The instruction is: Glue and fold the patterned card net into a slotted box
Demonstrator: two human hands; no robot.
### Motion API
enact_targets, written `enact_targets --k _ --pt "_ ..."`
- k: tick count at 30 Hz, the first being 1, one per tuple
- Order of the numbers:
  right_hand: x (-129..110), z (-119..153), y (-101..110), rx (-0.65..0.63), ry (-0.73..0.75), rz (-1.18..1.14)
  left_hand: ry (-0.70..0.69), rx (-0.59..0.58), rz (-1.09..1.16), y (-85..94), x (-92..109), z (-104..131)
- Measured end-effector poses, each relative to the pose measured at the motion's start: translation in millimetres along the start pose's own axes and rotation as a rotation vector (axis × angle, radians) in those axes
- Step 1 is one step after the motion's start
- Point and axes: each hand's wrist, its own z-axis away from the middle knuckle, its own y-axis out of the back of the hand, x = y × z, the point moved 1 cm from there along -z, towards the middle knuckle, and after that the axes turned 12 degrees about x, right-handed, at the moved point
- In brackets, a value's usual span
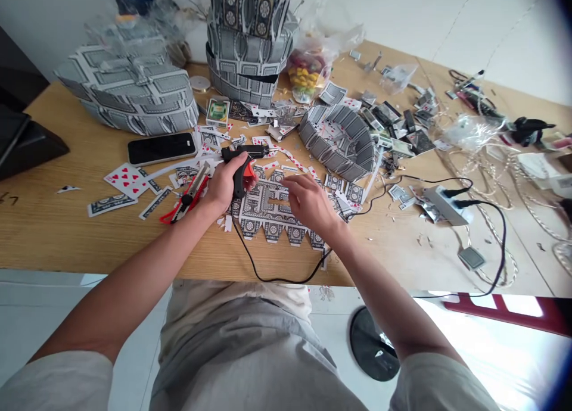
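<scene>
Cluttered bench (53,220): you are gripping the glue gun (243,164) in your left hand (223,184), nozzle pointing right, while your right hand (308,202), fingers loosely curled, is pressing the card sheet (268,211) just beside it.

A home craft corner, by the look of it: a wooden table (53,220) against a plain white wall, littered beyond the fingers with cut playing cards (127,178), card-built towers (250,36), a phone (161,148), and, right of them, a power strip (442,205) and tangled cords.

Black glue gun (243,161) upright over flat patterned card panel (268,211)
</scene>
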Motion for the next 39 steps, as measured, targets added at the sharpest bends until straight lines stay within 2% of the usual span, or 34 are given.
enact_targets --k 4,13,21,26,30,36,39 --pt "-1.0 2.8 -3.1 -0.115 0.055 0.089 -0.005 0.001 -0.017 -0.7 0.2 0.4" --pt "1.0 0.7 -2.2 -0.148 0.054 0.103 -0.013 0.007 0.001 -0.1 0.0 -0.4" --pt "-13.4 -2.0 0.6 -0.265 0.186 0.258 -0.023 0.008 -0.031 0.1 -0.1 0.7" --pt "-20.7 -9.0 1.3 -0.313 0.164 0.307 -0.045 0.004 -0.03 -0.3 0.4 1.1" --pt "-18.4 -7.4 0.9 -0.306 0.11 0.259 -0.028 0.008 -0.02 -0.8 1.6 2.2" --pt "-4.8 -1.5 5.2 -0.19 -0.044 0.031 -0.031 -0.007 -0.009 -0.9 2.6 1.3" --pt "-2.2 -1.5 3.8 -0.166 -0.054 0.031 -0.029 0.0 -0.013 0.0 0.2 -0.4"
